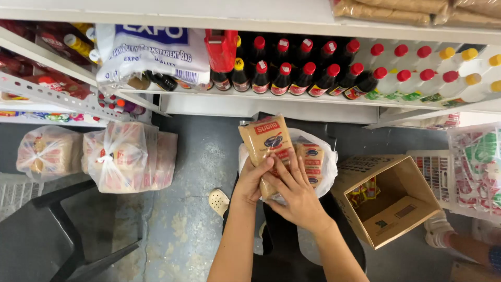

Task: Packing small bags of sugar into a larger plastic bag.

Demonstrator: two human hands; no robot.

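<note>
My left hand (254,180) and my right hand (295,193) together grip a tan packet with a red label (265,142), held upright in front of me. Just behind it a clear plastic bag (327,163) holds more packets of the same kind (311,161). Both hands are closed around the lower part of the held packet, whose bottom end is hidden by my fingers.
A shelf (271,99) of dark sauce bottles with red caps (292,78) and clear bottles (417,81) runs above. An open cardboard box (396,209) sits right. Tied bags of packets (115,156) lie left. A black chair (57,230) stands lower left. Another person's foot (438,230) shows at right.
</note>
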